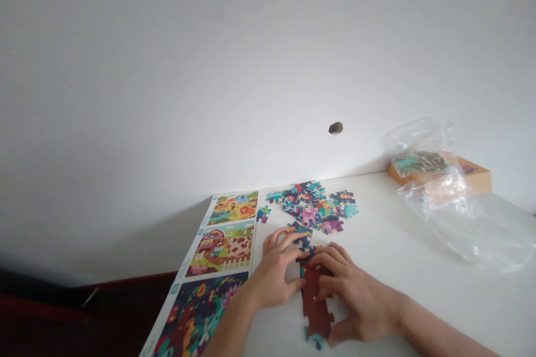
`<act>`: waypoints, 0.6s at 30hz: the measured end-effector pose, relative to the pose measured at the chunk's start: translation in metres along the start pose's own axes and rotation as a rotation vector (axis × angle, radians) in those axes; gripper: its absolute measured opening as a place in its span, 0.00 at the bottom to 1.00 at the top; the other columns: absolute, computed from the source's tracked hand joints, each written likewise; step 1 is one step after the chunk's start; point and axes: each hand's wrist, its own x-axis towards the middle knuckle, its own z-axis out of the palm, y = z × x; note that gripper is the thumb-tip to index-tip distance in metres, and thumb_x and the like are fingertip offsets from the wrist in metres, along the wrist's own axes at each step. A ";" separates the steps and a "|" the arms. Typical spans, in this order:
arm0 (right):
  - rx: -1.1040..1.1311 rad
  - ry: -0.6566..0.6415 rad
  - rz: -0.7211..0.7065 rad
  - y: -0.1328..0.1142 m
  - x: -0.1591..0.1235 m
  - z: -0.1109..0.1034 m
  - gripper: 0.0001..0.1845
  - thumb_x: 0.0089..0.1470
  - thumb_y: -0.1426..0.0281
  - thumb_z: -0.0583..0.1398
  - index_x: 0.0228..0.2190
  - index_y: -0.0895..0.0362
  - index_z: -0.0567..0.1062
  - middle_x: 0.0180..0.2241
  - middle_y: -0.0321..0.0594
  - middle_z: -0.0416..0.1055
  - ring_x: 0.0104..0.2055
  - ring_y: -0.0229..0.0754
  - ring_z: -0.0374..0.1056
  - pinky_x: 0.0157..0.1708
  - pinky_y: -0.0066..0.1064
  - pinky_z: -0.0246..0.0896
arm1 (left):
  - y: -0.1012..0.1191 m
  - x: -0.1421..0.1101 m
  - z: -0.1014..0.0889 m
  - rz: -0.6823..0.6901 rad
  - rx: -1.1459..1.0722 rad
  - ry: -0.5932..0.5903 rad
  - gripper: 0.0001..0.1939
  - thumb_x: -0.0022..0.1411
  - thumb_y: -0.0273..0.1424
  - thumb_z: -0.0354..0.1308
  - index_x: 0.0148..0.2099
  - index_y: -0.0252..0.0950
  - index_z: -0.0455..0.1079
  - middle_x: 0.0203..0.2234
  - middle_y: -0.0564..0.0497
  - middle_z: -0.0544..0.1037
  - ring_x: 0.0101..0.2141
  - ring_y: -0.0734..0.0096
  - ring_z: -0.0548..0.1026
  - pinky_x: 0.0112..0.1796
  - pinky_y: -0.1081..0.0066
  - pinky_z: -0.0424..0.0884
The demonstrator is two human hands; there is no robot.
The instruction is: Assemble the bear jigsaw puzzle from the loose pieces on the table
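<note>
A short strip of joined jigsaw pieces (315,304), mostly brown with teal and dark blue at its ends, lies on the white table in front of me. My left hand (281,268) is at its upper left, fingers curled onto a dark blue jigsaw piece (300,228) at the top, thumb touching the strip's left edge. From the right, my right hand (349,295) grips the strip, with fingertips on its upper part and the thumb by its lower right edge. My fingers hide part of the join. Beyond them is a heap of loose jigsaw pieces (312,201).
Along the table's left edge lies a picture sheet (220,248) with three printed scenes. A single piece (263,214) rests beside it. At the back right, clear plastic bags (446,195) lie over an orange box (479,178). The wall (251,67) behind has a hole (335,128).
</note>
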 end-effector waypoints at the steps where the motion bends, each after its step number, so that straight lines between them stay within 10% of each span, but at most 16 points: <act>1: 0.002 0.000 -0.002 0.000 0.000 0.000 0.24 0.35 0.56 0.72 0.35 0.53 0.75 0.53 0.43 0.64 0.60 0.56 0.54 0.62 0.54 0.36 | 0.000 0.000 0.000 0.002 -0.002 0.003 0.23 0.49 0.28 0.65 0.49 0.48 0.73 0.64 0.57 0.62 0.64 0.46 0.50 0.63 0.46 0.48; 18: 0.010 0.016 -0.024 -0.014 0.003 -0.010 0.19 0.40 0.58 0.71 0.36 0.50 0.79 0.49 0.42 0.66 0.57 0.53 0.57 0.59 0.48 0.46 | 0.000 -0.001 -0.001 0.001 -0.004 -0.005 0.23 0.49 0.30 0.66 0.49 0.47 0.73 0.64 0.56 0.60 0.64 0.45 0.49 0.63 0.47 0.48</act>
